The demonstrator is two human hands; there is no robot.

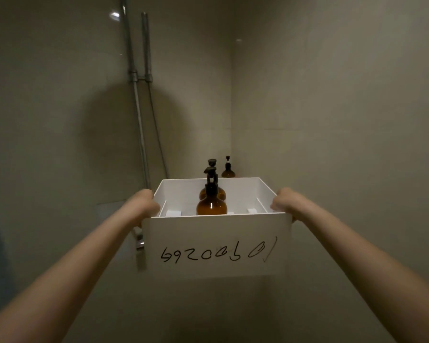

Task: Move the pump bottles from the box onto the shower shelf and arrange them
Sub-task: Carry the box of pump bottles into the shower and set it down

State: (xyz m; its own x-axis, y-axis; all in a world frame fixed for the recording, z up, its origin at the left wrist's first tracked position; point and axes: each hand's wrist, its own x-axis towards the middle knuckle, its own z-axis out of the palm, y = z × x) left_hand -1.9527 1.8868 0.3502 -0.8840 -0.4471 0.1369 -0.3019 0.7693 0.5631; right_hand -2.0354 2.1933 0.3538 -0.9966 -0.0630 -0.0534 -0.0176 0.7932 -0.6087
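Note:
I hold a white box (217,246) out in front of me at chest height, with handwritten digits on its near wall. My left hand (144,205) grips its left side and my right hand (281,204) grips its right side. Inside stand two amber pump bottles with black pumps, one in front (211,204) and one right behind it (222,193), mostly hidden. A third amber pump bottle (228,169) stands beyond the box in the corner of the shower; the box hides whatever it stands on.
Beige tiled walls meet in a corner straight ahead. A chrome shower rail (134,82) and hose (156,125) run down the left wall, ending at a chrome fitting (139,243) beside the box's left edge.

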